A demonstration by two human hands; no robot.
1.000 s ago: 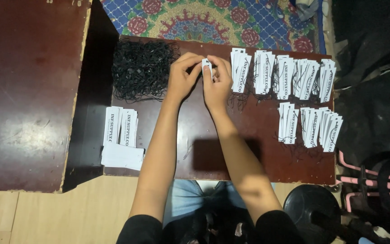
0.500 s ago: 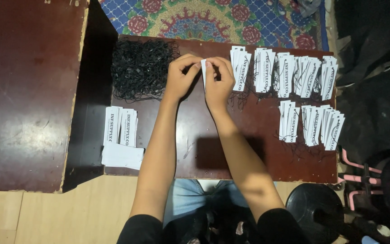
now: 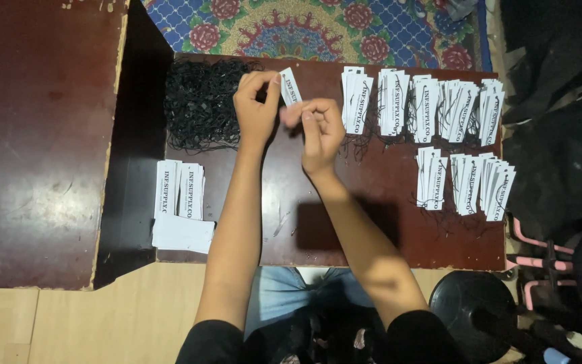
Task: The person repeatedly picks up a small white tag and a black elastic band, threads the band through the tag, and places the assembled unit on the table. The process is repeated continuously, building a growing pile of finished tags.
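While the left hand (image 3: 256,108) pinches one white paper tag (image 3: 291,86) upright between thumb and forefinger, the right hand (image 3: 318,131) sits just beside it with fingers narrowed — apparently on a thin black string, though the strand itself is too fine to confirm. Work is judged well advanced: strung tag bundles (image 3: 432,101) lie in two rows at the right of the bench (image 3: 345,229). Remaining stock — a stack of unstrung tags (image 3: 180,192) at the left and the pile of black strings (image 3: 200,101) just beside the left hand — is still to be processed.
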